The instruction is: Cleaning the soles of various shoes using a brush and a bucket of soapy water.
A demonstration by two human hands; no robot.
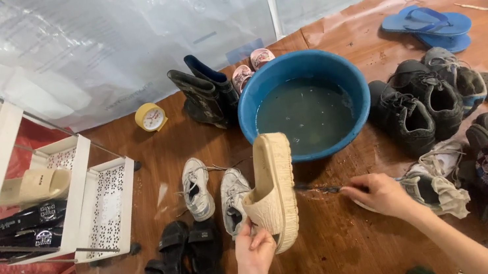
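Observation:
My left hand [253,246] grips a cream ribbed slide sandal [273,188] by its heel end and holds it on edge, sole towards the blue basin [250,112] of murky water. My right hand [380,194] is closed around a thin dark brush handle [320,189] that lies low over the brown floor, pointing at the sandal. A crumpled white cloth [446,191] lies just right of that hand.
A white shoe rack [103,208] at left holds a matching cream sandal [35,186] and black sandals. White sneakers [197,188], black sandals [179,255], dark boots [206,93], black shoes [419,106], blue flip-flops [431,23], a tape roll [150,117] surround the basin.

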